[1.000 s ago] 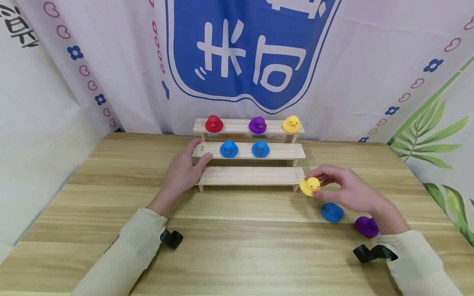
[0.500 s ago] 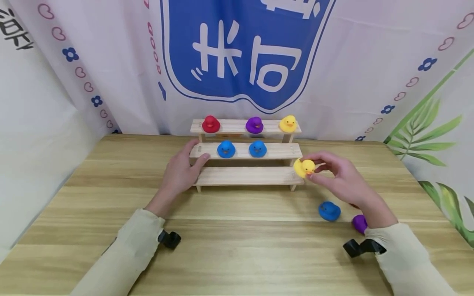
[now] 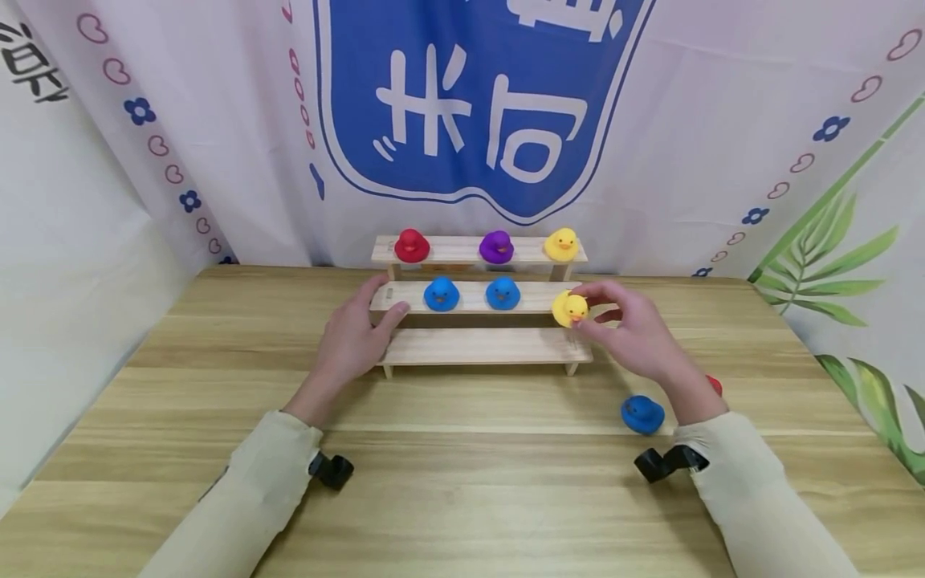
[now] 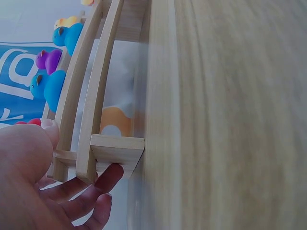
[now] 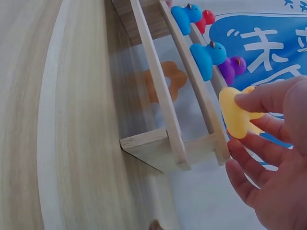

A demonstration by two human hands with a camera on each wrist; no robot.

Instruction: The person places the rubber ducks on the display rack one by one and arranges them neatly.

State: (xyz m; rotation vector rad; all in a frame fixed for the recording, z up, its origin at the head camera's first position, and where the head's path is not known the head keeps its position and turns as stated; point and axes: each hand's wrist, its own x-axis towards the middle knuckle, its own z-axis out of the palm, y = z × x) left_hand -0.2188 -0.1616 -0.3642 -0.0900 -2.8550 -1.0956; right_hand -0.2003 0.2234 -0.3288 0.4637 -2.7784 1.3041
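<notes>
A three-tier wooden shelf [image 3: 484, 347] stands on the table. My right hand [image 3: 625, 329] pinches a yellow rubber duck [image 3: 570, 308] between thumb and fingers at the right end of the middle tier; in the right wrist view, the held duck [image 5: 234, 112] is at that plank's end. Two blue ducks [image 3: 442, 295] sit further left on the same tier. Along the top tier are a red duck [image 3: 412, 246], a purple duck [image 3: 496, 247] and another yellow duck [image 3: 561, 244]. My left hand [image 3: 354, 333] holds the shelf's left end, its thumb on the middle plank.
On the table [image 3: 462, 490] near my right forearm lies a loose blue duck [image 3: 642, 414]. A red piece [image 3: 715, 385] shows partly behind that forearm. A printed curtain [image 3: 679, 144] hangs close behind the shelf.
My right hand has lifted the yellow duck and carried it up and left, from beside the bottom tier to the middle tier. The left hand stays on the shelf. My forearm now hides the loose purple duck.
</notes>
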